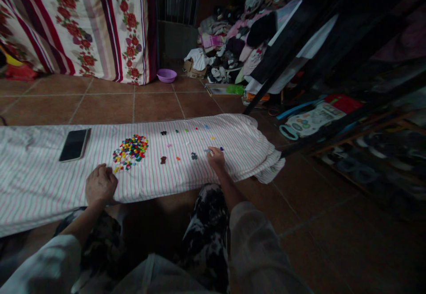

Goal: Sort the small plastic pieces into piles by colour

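Observation:
My right hand [217, 157] is over the striped cloth, thumb and fingers pinched at a small grey piece [207, 150]. Small groups of same-coloured pieces lie around it: dark grey pieces [194, 156] just left, yellow pieces [213, 138] beyond, and a dark blue piece [221, 149] beside the knuckles. Farther left are brown pieces [163, 160], orange pieces [178, 158] and black pieces [163, 133]. My left hand [101, 184] rests on the cloth's near edge, fingers loosely bent, with nothing visible in it. Near it lies a mixed pile of small colourful plastic pieces [133, 150].
A phone [75, 145] lies on the striped cloth [146, 183] left of the pile. Past the surface, a purple basin [167, 76] stands on the tiled floor before a floral curtain [100, 28]. Heaped clothes [233, 41] and dark slanted bars are to the right.

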`<state>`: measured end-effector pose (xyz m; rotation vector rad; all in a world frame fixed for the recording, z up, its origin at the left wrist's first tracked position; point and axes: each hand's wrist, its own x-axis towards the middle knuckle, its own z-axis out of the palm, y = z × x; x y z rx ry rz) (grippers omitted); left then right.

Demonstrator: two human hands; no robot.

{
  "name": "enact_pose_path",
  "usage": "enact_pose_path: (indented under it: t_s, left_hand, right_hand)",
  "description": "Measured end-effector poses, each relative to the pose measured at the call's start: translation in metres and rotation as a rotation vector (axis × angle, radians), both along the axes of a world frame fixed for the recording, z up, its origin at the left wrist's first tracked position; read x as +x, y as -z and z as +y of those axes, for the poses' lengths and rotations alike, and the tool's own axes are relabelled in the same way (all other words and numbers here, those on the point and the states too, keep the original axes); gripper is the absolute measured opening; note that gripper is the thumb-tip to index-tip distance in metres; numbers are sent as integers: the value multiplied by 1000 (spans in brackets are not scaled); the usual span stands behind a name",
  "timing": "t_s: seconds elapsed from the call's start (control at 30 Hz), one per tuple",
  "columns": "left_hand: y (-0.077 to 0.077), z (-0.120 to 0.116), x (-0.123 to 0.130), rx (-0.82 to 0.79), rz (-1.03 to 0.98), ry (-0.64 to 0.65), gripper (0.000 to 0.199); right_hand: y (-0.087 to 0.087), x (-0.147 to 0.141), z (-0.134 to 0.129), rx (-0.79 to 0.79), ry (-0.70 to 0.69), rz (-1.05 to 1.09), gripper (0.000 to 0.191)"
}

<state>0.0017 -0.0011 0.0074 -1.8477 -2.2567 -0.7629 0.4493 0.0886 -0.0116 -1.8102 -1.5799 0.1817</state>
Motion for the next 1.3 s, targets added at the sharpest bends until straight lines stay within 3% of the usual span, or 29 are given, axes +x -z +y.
enact_pose_path:
  t_s: [0.33,0.47,0.57,0.7,0.83,0.93,1.1,1.3]
  left_hand:
    - [3,1,3,8,-12,-41,21]
    - [3,2,4,-3,-9,-46,24]
    - [4,1,5,2,-5,-50,25]
    - [5,1,5,-9,-2,-60,26]
    - [5,2,5,-30,6,-62,27]
    - [5,2,5,-25,10,-62,26]
    - [8,2,5,11,18,-53,24]
    - [9,3,5,46,23,-42,24]
  right_hand:
    - [3,1,8,162,14,-37,36]
    - [-8,-16,18,253,25,-69,32]
    - [-24,-46,17,286,-59,-42,32]
    - [-40,-106,9,254,-296,56,32]
    - [-39,-171,3,102,-607,97,28]
    - [-36,-216,1,-7,-764,38,25]
    - [-38,-275,-1,-150,-859,-112,24]
    - [-49,-311,0,-231,-873,-224,26]
